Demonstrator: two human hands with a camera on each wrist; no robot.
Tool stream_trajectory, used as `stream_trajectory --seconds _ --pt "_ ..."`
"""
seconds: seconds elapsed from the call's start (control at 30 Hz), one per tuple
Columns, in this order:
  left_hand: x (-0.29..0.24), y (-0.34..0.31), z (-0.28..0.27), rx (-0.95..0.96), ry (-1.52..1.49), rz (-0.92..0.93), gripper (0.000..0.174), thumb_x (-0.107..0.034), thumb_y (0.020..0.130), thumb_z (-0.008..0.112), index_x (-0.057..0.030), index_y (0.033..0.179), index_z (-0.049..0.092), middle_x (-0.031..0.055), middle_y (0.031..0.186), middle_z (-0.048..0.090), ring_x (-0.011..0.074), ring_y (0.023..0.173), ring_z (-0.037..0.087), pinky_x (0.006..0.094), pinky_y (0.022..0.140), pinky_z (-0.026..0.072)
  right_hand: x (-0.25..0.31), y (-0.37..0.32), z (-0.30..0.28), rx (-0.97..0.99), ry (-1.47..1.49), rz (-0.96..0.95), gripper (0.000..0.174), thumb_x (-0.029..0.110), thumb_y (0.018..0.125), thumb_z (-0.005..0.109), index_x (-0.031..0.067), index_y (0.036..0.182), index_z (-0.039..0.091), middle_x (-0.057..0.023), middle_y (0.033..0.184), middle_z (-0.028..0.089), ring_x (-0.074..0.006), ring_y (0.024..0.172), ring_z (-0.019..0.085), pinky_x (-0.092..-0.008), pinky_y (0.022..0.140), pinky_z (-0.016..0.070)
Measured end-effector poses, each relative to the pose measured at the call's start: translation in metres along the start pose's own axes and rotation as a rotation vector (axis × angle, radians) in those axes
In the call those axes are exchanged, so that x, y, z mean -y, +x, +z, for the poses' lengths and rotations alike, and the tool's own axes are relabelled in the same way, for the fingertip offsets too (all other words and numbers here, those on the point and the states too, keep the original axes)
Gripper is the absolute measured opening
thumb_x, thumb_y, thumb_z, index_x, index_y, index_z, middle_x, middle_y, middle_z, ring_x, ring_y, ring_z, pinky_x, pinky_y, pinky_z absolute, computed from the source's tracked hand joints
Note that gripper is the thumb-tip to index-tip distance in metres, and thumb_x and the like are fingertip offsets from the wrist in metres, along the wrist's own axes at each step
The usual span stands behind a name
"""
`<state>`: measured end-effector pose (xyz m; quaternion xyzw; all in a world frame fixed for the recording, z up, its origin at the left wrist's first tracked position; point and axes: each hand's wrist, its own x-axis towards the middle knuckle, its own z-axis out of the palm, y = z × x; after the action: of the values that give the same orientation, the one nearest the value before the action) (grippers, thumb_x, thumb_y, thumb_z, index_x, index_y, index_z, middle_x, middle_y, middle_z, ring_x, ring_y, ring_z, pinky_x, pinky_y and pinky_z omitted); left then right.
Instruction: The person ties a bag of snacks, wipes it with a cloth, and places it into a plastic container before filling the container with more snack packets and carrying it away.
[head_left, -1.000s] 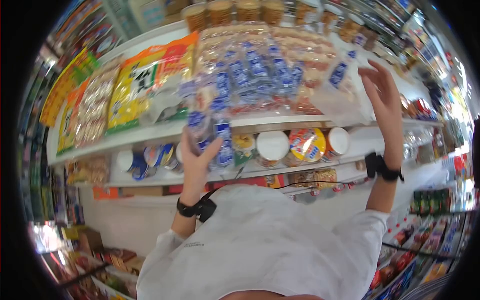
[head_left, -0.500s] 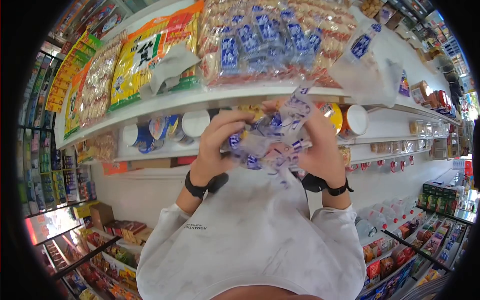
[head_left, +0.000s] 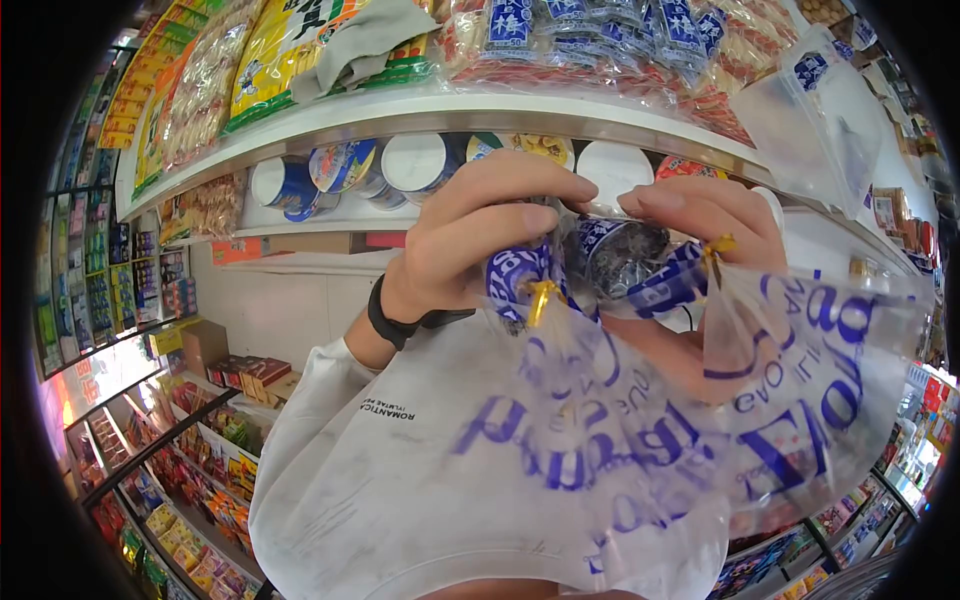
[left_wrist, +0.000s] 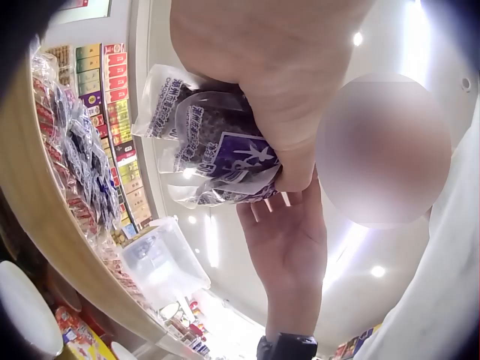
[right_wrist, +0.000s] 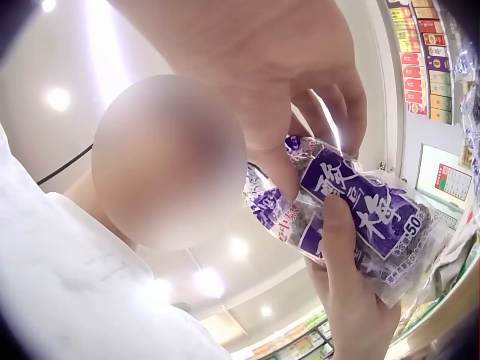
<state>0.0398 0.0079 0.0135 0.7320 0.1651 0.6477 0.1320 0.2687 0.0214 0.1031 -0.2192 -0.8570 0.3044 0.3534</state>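
Note:
In the head view, small clear bags of dried plums [head_left: 625, 255] with blue-purple print are bunched together above the person's shirt. Gold ties [head_left: 541, 300] cinch the necks, and their clear printed ends [head_left: 820, 370] flare toward the camera. The left hand [head_left: 475, 230] grips the bunch from one side, fingers bent over the top; its thumb presses a purple label [right_wrist: 364, 199] in the right wrist view. From the other side the right hand [head_left: 720, 220] holds the bags with fingers arched over them. Flared plastic partly covers the right hand's lower part.
A white shelf edge [head_left: 500, 115] runs just beyond the hands. On it lie more blue-labelled bags [head_left: 590, 35], a yellow snack pack [head_left: 270, 85] and a clear plastic bag [head_left: 820, 130]. Lidded tubs [head_left: 415, 160] sit one shelf lower. Stocked racks [head_left: 80, 250] stand at the left.
The right hand has come down from beside the shelf to the bags held by the left hand. Both hands and the bags have risen closer to the head camera, and the bag ends have spread.

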Motion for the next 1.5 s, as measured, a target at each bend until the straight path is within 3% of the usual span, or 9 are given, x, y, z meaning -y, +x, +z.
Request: stream_trajectory --seconds 0.13,0.27,0.33,0.53,0.8,0.9,1.03,1.23,1.5 --pt "-0.012 0.006 -0.022 0.168 -0.095 -0.285 0.057 -0.02 0.079 0.09 -0.0016 0.123 0.06 0.026 0.125 0.066 0.0345 0.112 0.067 0.0448 0.092 0.0537 0.001 0.003 -0.005 -0.03 -0.069 -0.011 0.066 0.007 0.069 0.091 0.0031 0.13 0.064 -0.0126 0.124 0.067 -0.0288 0.114 0.063 -0.0404 0.099 0.0504" --pt "-0.017 -0.046 -0.012 0.045 -0.111 -0.64 0.104 -0.011 0.066 0.098 -0.0025 0.149 0.036 0.0174 0.138 0.059 0.0275 0.126 0.06 0.0424 0.107 0.0477 -0.017 0.002 -0.001 -0.197 0.053 -0.052 0.059 0.008 0.073 0.091 -0.0005 0.126 0.066 -0.0133 0.111 0.071 -0.0276 0.094 0.068 -0.0363 0.084 0.0545" --pt "-0.032 -0.009 -0.013 0.142 0.061 -0.692 0.11 -0.011 0.063 0.099 -0.0026 0.15 0.033 0.0172 0.138 0.058 0.0275 0.126 0.061 0.0412 0.106 0.0492 -0.018 0.004 -0.003 -0.207 0.116 -0.007 0.055 0.009 0.076 0.09 -0.0016 0.124 0.066 -0.013 0.108 0.071 -0.0263 0.088 0.069 -0.034 0.078 0.0557" --pt "-0.016 -0.003 -0.004 -0.085 -0.044 -0.84 0.099 -0.007 0.067 0.095 0.0026 0.148 0.04 0.0142 0.136 0.059 0.0212 0.121 0.06 0.0377 0.105 0.0494 -0.017 0.011 -0.005 -0.178 0.205 0.175 0.061 0.009 0.084 0.086 -0.002 0.137 0.059 -0.0131 0.114 0.071 -0.0195 0.101 0.07 -0.0335 0.089 0.0565" --pt "-0.014 0.018 -0.006 -0.136 -0.051 -0.952 0.075 0.002 0.078 0.085 0.0057 0.145 0.05 0.0148 0.137 0.062 0.0211 0.122 0.063 0.0347 0.104 0.0502 -0.04 0.018 0.008 -0.264 0.432 0.16 0.057 0.022 0.088 0.084 -0.0036 0.131 0.057 -0.0124 0.107 0.069 -0.0195 0.093 0.068 -0.0323 0.084 0.0569" --pt "-0.01 0.02 0.004 -0.23 -0.045 -0.851 0.05 -0.001 0.085 0.081 0.0018 0.13 0.059 0.0088 0.118 0.071 0.0165 0.104 0.068 0.032 0.094 0.0538 -0.035 0.02 0.004 -0.243 0.382 0.232 0.058 0.015 0.089 0.084 -0.0041 0.136 0.055 -0.0081 0.108 0.069 -0.0161 0.1 0.068 -0.0326 0.089 0.0567" --pt "-0.006 0.018 0.019 -0.296 -0.067 -0.84 0.048 -0.004 0.094 0.073 0.002 0.137 0.052 0.0102 0.127 0.065 0.0153 0.11 0.065 0.0314 0.094 0.053 -0.041 0.017 0.008 -0.223 0.469 0.356 0.056 0.016 0.09 0.083 -0.0052 0.134 0.055 -0.007 0.104 0.065 -0.0138 0.097 0.067 -0.0313 0.085 0.0573" --pt "0.013 0.001 0.007 -0.19 -0.117 -0.804 0.041 -0.018 0.104 0.067 0.0019 0.137 0.052 0.0114 0.13 0.064 0.0166 0.111 0.064 0.0327 0.095 0.0535 -0.027 0.006 -0.012 -0.417 0.377 0.313 0.049 0.024 0.09 0.082 -0.0028 0.125 0.061 -0.011 0.1 0.068 -0.0154 0.092 0.068 -0.0313 0.077 0.0583" --pt "0.008 0.001 -0.001 -0.219 0.034 -0.902 0.037 -0.019 0.103 0.067 0.0011 0.132 0.057 0.0076 0.114 0.069 0.014 0.1 0.065 0.0299 0.089 0.0535 -0.031 -0.003 -0.113 -1.039 0.094 -0.017 0.031 0.003 0.091 0.078 0.0001 0.118 0.064 -0.0085 0.11 0.072 -0.0146 0.097 0.07 -0.0267 0.086 0.0565"
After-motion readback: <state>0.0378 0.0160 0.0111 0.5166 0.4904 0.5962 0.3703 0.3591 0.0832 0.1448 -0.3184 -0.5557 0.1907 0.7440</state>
